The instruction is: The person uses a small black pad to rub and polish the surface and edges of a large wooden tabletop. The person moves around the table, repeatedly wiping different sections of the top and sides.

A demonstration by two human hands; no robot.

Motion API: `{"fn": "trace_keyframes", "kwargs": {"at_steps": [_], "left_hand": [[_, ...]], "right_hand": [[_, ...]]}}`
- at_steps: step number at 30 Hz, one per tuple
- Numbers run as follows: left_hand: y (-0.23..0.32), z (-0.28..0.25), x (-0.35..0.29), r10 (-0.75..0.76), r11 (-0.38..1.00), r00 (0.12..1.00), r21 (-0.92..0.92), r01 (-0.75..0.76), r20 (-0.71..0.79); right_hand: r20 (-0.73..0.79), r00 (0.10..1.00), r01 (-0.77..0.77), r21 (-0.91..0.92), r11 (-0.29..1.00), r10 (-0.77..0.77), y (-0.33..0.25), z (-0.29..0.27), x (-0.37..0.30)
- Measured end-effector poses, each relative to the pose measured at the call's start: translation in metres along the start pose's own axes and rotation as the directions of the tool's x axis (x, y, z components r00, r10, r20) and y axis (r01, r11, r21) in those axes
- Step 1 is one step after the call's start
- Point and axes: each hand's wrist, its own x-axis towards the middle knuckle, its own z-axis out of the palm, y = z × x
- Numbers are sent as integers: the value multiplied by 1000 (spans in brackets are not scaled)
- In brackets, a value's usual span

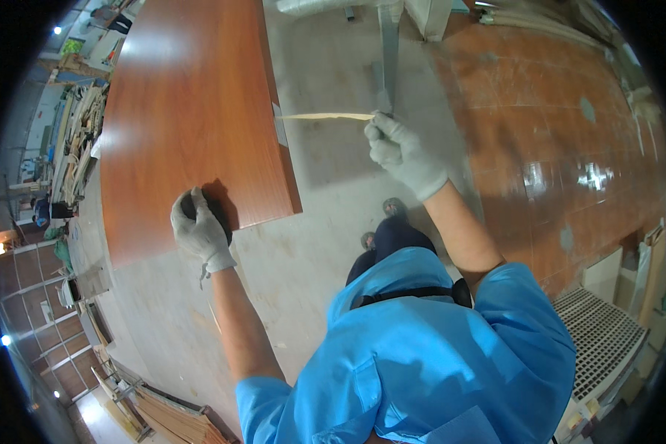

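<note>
A large reddish-brown wood-grain door panel (192, 103) lies flat to the left, its near end in front of me. At that end my gloved left hand (200, 233) curls round a dark, rounded thing (190, 208), mostly hidden by the palm; its kind cannot be made out. My gloved right hand (401, 152) is closed, pinching the end of a thin pale-yellow strip (325, 116). The strip stretches across to the panel's right edge, beside a light metal-looking plate (280, 133) set in that edge.
A grey metal upright (389, 59) stands just beyond my right hand. Shiny brown tiles (540, 140) cover the floor at right, with a perforated grey panel (598, 342) low down. Stacked wood strips (80, 144) lie at far left, long brown boards (174, 418) at lower left.
</note>
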Motion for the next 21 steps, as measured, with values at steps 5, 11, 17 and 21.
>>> {"fn": "trace_keyframes", "kwargs": {"at_steps": [5,11,17,21], "left_hand": [[-3,1,0,30,1000,999,-1,-30,-17],[5,-3,4,116,981,991,151,-124,66],[38,26,34,164,950,953,218,-222,256],[64,72,59,202,940,949,225,-258,243]], "right_hand": [[-27,996,80,-18,997,-80,-32,-4,17],[-69,974,211,-86,974,-217,-83,-13,40],[-118,924,360,-59,931,-364,-157,-34,75],[-57,880,288,-726,625,-472,-163,-31,89]]}}
